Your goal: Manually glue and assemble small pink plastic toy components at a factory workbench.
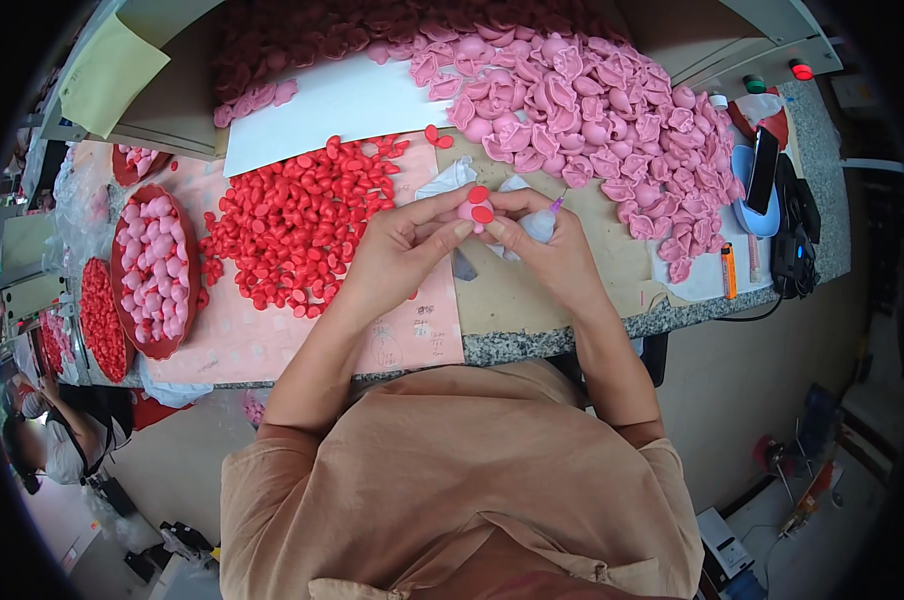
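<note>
Tan shirt (462,470) fills the bottom; past it, over the bench (522,346), the left hand (419,228) and right hand (550,252) meet, pinching a small pink piece (464,211) with two red ovals (482,214) against it. A purple-tipped bottle (540,227) is tucked in the right hand too. My guess: ovals getting fitted to the pink, so next move calls for a steady, straight press. The grip hides most of the piece; honestly can't tell if the ovals are stuck or what's in the bottle.
</note>
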Demonstrator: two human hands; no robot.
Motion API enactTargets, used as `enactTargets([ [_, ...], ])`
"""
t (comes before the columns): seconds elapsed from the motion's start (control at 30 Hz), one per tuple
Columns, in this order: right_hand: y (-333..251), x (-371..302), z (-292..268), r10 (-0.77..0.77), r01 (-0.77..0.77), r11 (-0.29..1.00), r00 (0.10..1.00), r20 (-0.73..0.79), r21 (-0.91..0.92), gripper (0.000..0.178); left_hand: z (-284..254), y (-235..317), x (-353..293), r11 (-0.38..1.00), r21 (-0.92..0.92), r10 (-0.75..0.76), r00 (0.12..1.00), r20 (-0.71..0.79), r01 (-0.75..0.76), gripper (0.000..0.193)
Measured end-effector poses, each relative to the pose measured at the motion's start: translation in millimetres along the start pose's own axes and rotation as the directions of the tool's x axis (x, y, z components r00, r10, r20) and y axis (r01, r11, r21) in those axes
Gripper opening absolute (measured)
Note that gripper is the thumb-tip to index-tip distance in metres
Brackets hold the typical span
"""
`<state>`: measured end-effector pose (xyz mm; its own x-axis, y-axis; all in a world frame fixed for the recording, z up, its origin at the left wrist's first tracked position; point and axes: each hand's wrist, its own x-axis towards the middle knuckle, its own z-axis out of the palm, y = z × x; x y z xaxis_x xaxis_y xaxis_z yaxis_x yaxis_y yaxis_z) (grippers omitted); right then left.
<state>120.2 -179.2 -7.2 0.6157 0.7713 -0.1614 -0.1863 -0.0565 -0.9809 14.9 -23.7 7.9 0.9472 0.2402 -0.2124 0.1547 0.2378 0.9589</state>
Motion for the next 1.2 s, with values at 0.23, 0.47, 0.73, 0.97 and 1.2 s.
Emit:
enactTargets([
  [0.23, 1, -1, 0, 0.001, 0.0, 1.0, 1.0, -0.008, 0.031, 0.028, 0, 2, 1, 1.0, 0.007, -0.003, 1.0, 0.006, 0.003, 0.037],
  [0.47, -6, 0, -3, 0.096, -0.104, 0.962, 0.994, 0.042, 0.253, 0.03, -2, 5, -1, 0.993, 0.067, 0.09, 0.993, 0.076, -0.095, 0.038],
  [0.73, -5, 1, -4, 0.085, -0.085, 0.978, 0.996, 0.011, 0.191, 0.029, -6, 0, 4, 0.998, -0.064, -0.011, 0.998, 0.066, 0.015, 0.035],
  [0.97, -5, 4, -6, 0.121, -0.125, 0.975, 0.992, 0.029, 0.181, 0.026, -10, 0, 6, 0.98, -0.162, -0.105, 0.993, 0.056, 0.113, 0.034],
  [1.2, -6, 5, -6, 0.156, -0.159, 0.981, 0.987, 0.037, 0.111, 0.024, -11, 4, 6, 0.98, -0.115, -0.156, 0.986, 0.052, 0.161, 0.033],
])
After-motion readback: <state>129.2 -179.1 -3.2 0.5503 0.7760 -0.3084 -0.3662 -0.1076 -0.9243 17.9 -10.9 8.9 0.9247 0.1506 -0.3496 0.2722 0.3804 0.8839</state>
